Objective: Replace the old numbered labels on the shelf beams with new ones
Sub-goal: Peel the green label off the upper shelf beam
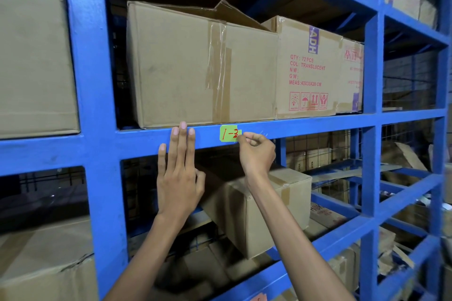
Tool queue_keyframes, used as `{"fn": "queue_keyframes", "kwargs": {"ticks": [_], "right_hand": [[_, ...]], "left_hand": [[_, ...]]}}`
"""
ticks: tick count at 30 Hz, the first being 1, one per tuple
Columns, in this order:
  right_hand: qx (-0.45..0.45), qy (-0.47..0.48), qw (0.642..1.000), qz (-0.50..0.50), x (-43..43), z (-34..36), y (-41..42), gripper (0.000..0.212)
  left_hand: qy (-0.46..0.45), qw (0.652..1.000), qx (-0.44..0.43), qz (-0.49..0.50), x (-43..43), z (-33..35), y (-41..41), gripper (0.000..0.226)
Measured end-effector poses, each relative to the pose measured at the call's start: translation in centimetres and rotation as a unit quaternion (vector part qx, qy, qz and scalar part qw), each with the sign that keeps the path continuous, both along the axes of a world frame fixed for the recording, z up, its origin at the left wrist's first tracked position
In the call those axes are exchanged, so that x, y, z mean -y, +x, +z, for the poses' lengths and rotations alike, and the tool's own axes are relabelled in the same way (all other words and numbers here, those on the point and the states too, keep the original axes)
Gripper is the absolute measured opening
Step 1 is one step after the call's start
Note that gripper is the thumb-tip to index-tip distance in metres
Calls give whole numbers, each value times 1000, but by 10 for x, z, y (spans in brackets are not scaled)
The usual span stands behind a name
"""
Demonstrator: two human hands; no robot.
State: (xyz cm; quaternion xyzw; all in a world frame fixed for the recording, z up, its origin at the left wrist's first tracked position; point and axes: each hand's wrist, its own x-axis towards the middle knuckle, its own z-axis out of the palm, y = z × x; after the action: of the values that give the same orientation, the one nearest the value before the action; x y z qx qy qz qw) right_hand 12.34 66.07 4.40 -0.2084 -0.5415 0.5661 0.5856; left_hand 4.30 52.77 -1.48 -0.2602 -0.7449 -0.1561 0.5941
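Observation:
A green label [228,133] with red handwriting "1-2" or similar is stuck on the blue horizontal shelf beam [318,126] at mid height. My right hand [255,153] pinches the label's lower right corner between thumb and forefinger. My left hand [178,168] lies flat against the same beam, to the left of the label, fingers straight and pointing up, holding nothing. Part of the label's last digit is hidden by my right fingertip.
Taped cardboard boxes [203,66] sit on the shelf above the beam, one printed in red [308,71]. A tilted box [264,205] rests on the shelf below. A blue upright [90,105] stands left; another orange label [259,297] shows at the bottom edge.

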Motion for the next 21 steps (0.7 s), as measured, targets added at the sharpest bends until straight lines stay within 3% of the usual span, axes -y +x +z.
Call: {"fn": "queue_keyframes", "kwargs": {"ticks": [7, 21], "right_hand": [[26, 13, 999, -13, -1, 3, 0, 5], [112, 162, 969, -147, 8, -2, -3, 9]], "left_hand": [[-3, 1000, 5, 4, 1, 0, 2, 102], [-2, 1000, 8, -15, 3, 1, 3, 104]]}}
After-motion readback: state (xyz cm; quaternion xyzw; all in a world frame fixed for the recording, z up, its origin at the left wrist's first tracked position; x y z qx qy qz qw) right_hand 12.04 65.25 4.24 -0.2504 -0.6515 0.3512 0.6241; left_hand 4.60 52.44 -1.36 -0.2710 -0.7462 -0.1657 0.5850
